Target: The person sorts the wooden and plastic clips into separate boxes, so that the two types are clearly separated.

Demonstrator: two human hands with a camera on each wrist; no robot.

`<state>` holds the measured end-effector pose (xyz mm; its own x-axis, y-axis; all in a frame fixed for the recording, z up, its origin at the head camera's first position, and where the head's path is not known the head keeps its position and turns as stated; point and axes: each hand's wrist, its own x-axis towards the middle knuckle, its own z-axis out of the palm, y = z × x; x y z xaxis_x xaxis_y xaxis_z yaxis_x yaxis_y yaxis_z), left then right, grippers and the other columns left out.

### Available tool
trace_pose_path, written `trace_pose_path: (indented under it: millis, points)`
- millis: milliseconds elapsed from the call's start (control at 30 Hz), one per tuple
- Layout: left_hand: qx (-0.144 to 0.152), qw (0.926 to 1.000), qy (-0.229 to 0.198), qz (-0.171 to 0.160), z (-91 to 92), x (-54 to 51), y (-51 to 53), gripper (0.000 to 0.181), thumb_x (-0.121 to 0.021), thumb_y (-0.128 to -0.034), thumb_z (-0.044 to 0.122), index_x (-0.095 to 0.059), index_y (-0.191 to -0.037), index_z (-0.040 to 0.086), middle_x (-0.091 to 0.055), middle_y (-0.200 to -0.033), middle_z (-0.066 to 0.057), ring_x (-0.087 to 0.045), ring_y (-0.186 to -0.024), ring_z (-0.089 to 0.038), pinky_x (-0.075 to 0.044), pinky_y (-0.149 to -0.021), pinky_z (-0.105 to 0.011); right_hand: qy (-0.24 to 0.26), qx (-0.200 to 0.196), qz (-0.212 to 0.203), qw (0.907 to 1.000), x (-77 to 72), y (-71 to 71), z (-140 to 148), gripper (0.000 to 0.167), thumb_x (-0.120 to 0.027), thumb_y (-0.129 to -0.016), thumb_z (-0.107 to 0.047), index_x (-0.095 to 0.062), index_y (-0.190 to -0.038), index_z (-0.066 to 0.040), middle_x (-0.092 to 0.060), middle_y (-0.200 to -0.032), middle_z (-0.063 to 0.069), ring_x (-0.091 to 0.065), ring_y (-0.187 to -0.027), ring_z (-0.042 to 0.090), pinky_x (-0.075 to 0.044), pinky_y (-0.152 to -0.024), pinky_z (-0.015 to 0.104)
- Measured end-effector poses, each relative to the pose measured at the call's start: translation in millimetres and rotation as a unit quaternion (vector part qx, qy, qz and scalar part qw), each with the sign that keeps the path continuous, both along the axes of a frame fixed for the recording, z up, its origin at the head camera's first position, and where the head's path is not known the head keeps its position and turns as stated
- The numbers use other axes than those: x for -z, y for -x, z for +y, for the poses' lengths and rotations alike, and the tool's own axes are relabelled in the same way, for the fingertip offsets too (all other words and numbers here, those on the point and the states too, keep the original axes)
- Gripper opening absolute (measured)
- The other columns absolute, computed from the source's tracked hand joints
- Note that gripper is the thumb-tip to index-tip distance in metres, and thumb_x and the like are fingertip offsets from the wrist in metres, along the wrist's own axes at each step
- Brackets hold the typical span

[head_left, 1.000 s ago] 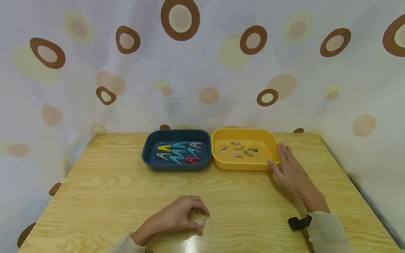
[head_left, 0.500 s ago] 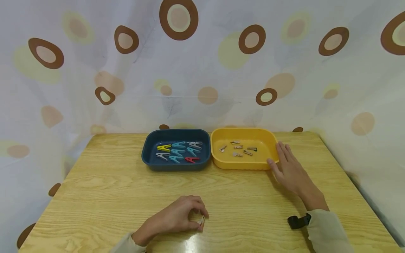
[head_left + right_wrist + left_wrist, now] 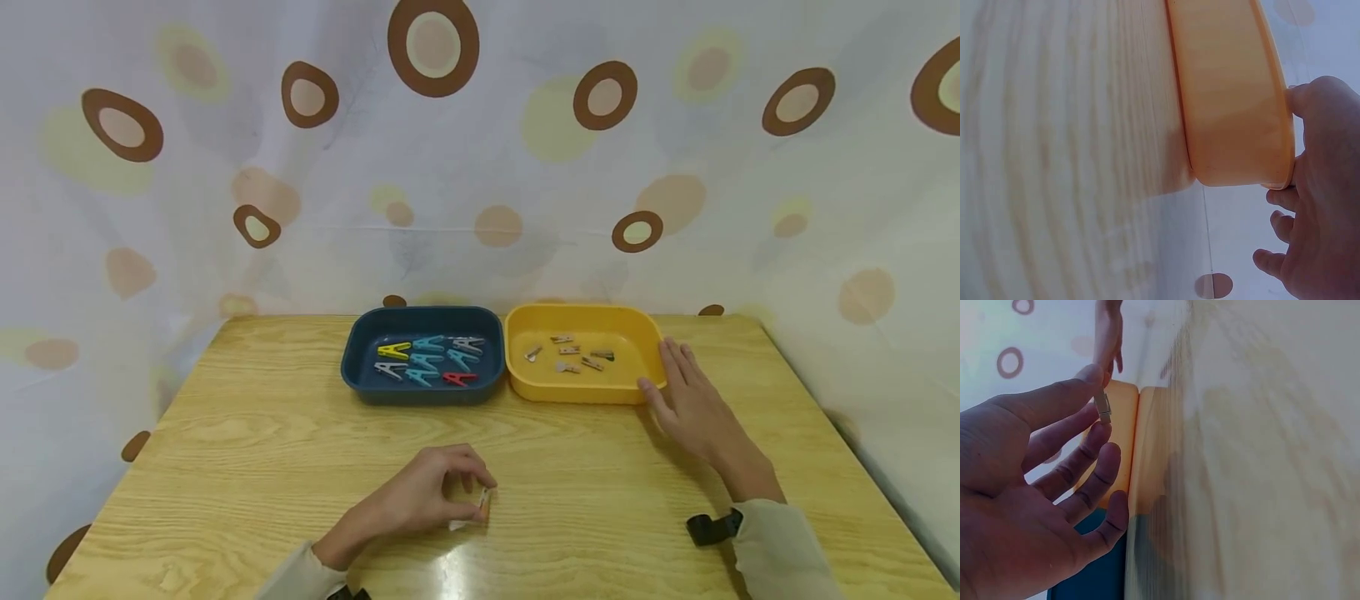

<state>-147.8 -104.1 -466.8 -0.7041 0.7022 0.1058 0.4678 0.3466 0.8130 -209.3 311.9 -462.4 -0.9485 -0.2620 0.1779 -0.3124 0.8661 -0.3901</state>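
My left hand [image 3: 422, 493] is over the near middle of the table, pinching a small wooden clothespin [image 3: 484, 502] between thumb and fingertips. That clothespin [image 3: 1104, 407] stands upright in the left wrist view. A small whitish patch shows below the thumb; I cannot tell what it is. At the yellow tray [image 3: 585, 393], my right hand [image 3: 699, 418] rests against the right corner, thumb at the front rim and fingers fairly straight along the side. Several small wooden clothespins [image 3: 570, 351] lie spread inside that tray.
Left of the yellow tray, touching or nearly so, stands a dark blue tray [image 3: 420, 398] with several plastic clothespins [image 3: 424, 361] in yellow, blue, grey, white and red. Both sit at the back of the wooden table [image 3: 262, 450], before a patterned cloth [image 3: 480, 167].
My left hand has moved slightly away from me and up with the clothespin pinched in it. My right hand stays at the yellow tray. The head view shifts a little.
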Motion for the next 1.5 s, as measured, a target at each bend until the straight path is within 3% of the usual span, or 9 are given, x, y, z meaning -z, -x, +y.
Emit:
trace_pose_path:
  millis: [333,567,700,833,1133,1267,1367,1500]
  points:
    - [-0.068,0.9975,0.016,-0.016,-5.9,1.6,4.6,0.027,-0.085,-0.0863,0.026,-0.079,-0.111,0.016,-0.069,-0.102,0.013,-0.063,-0.090,-0.015,-0.052,-0.077,-0.030,0.001,0.002,-0.010,0.9999,6.5,-1.8,0.1,0.079,-0.037,-0.111,-0.045,-0.002,-0.162,0.005,0.000,-0.169,0.025,0.005,-0.155,0.042,-0.007,-0.121,0.063]
    - [-0.088,0.9959,-0.019,0.003,-3.0,-3.3,7.5,0.030,-0.082,-0.0894,0.020,-0.077,-0.116,0.008,-0.071,-0.105,0.003,-0.064,-0.090,-0.015,-0.055,-0.076,-0.031,-0.007,0.004,-0.004,1.0000,3.4,0.9,2.2,0.079,-0.037,-0.111,-0.045,-0.003,-0.162,0.005,-0.001,-0.169,0.026,0.004,-0.155,0.043,-0.007,-0.121,0.062]
    - [-0.107,0.9938,-0.030,-0.012,-3.9,-4.5,7.5,0.027,-0.077,-0.0945,0.017,-0.076,-0.118,0.006,-0.070,-0.108,-0.002,-0.063,-0.090,-0.014,-0.055,-0.075,-0.029,-0.004,0.003,-0.002,1.0000,3.5,-0.1,0.9,0.079,-0.038,-0.111,-0.044,-0.005,-0.161,0.006,-0.003,-0.168,0.028,0.004,-0.155,0.044,-0.008,-0.121,0.063]
    - [-0.124,0.9914,-0.033,-0.025,-5.0,-6.8,7.4,0.024,-0.073,-0.0974,0.019,-0.076,-0.118,0.007,-0.068,-0.110,0.000,-0.061,-0.091,-0.012,-0.054,-0.077,-0.026,-0.007,0.001,0.003,1.0000,1.4,-0.7,-0.6,0.078,-0.038,-0.111,-0.044,-0.005,-0.161,0.007,-0.005,-0.167,0.029,0.002,-0.155,0.045,-0.008,-0.121,0.063]
    - [-0.140,0.9883,-0.056,-0.025,-3.8,-5.6,10.2,0.024,-0.076,-0.0953,0.018,-0.077,-0.116,0.006,-0.071,-0.108,-0.003,-0.064,-0.090,-0.010,-0.055,-0.077,-0.025,-0.003,0.001,0.004,1.0000,0.5,-1.3,0.6,0.078,-0.038,-0.111,-0.044,-0.005,-0.161,0.006,-0.005,-0.167,0.029,0.003,-0.155,0.045,-0.008,-0.121,0.063]
    - [-0.125,0.9887,-0.076,-0.032,-0.2,-7.1,10.8,0.024,-0.077,-0.0946,0.018,-0.077,-0.116,0.006,-0.071,-0.108,-0.001,-0.065,-0.092,-0.011,-0.056,-0.077,-0.026,-0.005,0.004,0.004,1.0000,4.0,-0.8,2.1,0.079,-0.038,-0.111,-0.044,-0.004,-0.161,0.006,-0.005,-0.167,0.030,0.002,-0.155,0.045,-0.008,-0.121,0.062]
    - [-0.116,0.9894,-0.085,-0.021,4.2,-8.5,11.6,0.025,-0.077,-0.0942,0.019,-0.077,-0.116,0.006,-0.072,-0.109,-0.002,-0.067,-0.094,-0.013,-0.057,-0.077,-0.027,-0.007,0.006,0.004,1.0000,4.7,-0.8,2.6,0.079,-0.038,-0.111,-0.044,-0.004,-0.161,0.007,-0.006,-0.167,0.030,0.001,-0.155,0.046,-0.008,-0.121,0.062]
    - [-0.134,0.9870,-0.089,0.000,11.5,-13.5,16.3,0.025,-0.079,-0.0927,0.022,-0.078,-0.115,0.013,-0.071,-0.109,0.002,-0.066,-0.096,-0.014,-0.057,-0.079,-0.031,-0.007,0.005,0.004,1.0000,3.1,0.0,2.3,0.079,-0.038,-0.111,-0.045,-0.004,-0.162,0.006,-0.005,-0.168,0.029,0.002,-0.155,0.044,-0.008,-0.121,0.062]
